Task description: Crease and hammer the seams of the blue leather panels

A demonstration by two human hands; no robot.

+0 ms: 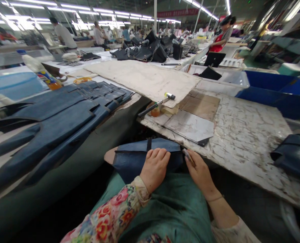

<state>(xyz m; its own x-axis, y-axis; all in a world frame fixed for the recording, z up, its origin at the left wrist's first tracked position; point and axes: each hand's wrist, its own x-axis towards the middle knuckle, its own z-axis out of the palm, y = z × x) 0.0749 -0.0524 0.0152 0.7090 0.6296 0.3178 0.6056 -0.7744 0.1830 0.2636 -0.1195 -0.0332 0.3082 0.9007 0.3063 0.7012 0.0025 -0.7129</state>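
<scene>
A dark blue leather-like bag piece (132, 163) with black edging and a short black strap lies across my lap, on green cloth. My left hand (155, 168) is closed over its middle, fingers together and pressing on it near the black seam. My right hand (200, 171) is at the piece's right end, closed round a slim tool with a brownish handle (190, 158). The tool's tip is at the corner of the piece; its exact kind is too small to tell.
Blue leather panels (71, 114) lie stacked at left. On the worktop (246, 135) are a hammer (157, 104), a small orange jar (155, 111) and grey board (190, 125). A large cream sheet (140, 76), a blue bin (276, 87) and black bags (150, 49) stand beyond.
</scene>
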